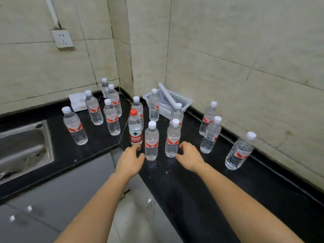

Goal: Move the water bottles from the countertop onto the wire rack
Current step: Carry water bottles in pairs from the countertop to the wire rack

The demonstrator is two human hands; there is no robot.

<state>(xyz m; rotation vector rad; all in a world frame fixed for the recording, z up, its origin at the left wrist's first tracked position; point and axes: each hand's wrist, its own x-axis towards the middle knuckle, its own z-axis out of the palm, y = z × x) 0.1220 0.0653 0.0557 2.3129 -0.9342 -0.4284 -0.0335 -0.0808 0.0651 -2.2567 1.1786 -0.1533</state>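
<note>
Several clear water bottles with white caps stand upright on the black L-shaped countertop [184, 181]. One bottle has a red cap [135, 128]. My left hand [130, 159] reaches between the red-capped bottle and a white-capped bottle [151, 141], fingers loosely curved and holding nothing, thumb near the white-capped bottle's base. My right hand [189, 156] sits just right of another white-capped bottle [172, 138], fingers curved beside it without gripping. No wire rack is in view.
A white plastic basket [177, 99] lies tilted in the back corner. A steel sink [22, 148] sits at the left. A white packet [78, 101] rests by the back wall, under a wall socket [62, 38]. Grey cabinet doors are below the counter.
</note>
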